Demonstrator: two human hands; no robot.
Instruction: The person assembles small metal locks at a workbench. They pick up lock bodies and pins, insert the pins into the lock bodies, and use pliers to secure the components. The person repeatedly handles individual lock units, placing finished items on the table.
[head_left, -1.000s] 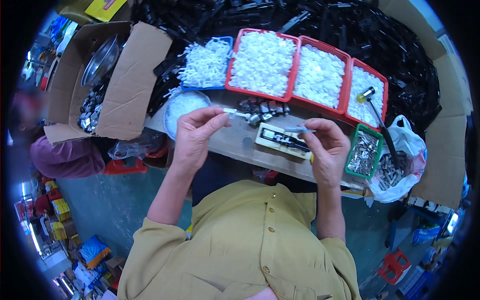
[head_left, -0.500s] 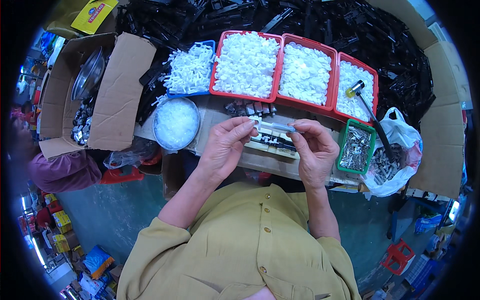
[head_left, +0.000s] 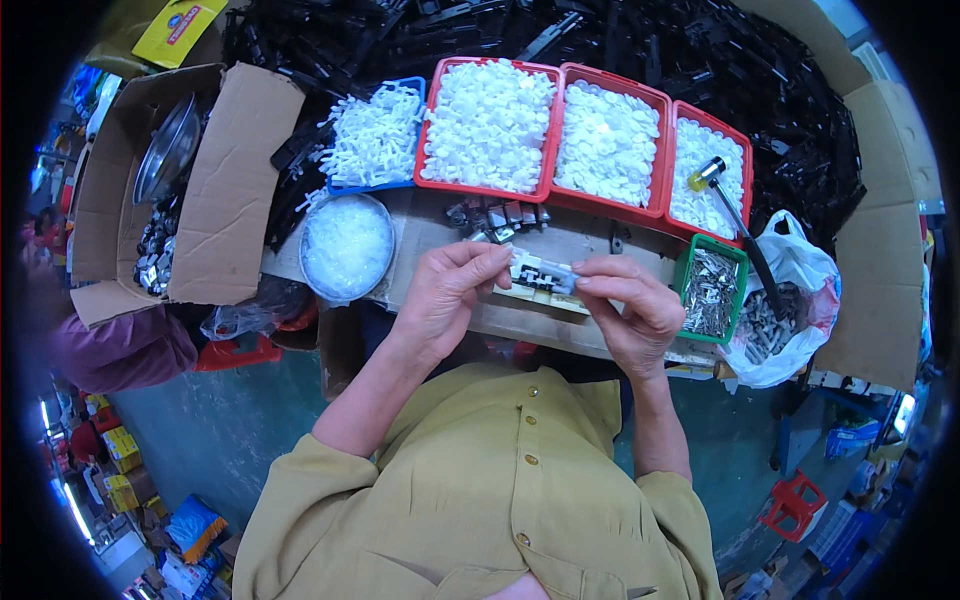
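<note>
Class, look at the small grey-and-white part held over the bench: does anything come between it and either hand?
Nothing visible does. The left hand and right hand both pinch the small part directly, one at each end, above the wooden bench.

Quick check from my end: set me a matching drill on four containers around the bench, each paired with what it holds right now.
Containers:
1. green bin
2. blue tray
3. round bowl
4. cardboard box

Contents:
A. small shiny metal parts, with a round metal lid above them
B. long white plastic pieces
C. silvery metal clips
D. fine white bits

Pairs: 1-C, 2-B, 3-D, 4-A

Both hands, left hand and right hand, hold one small grey-and-white part between them over the bench.
</note>
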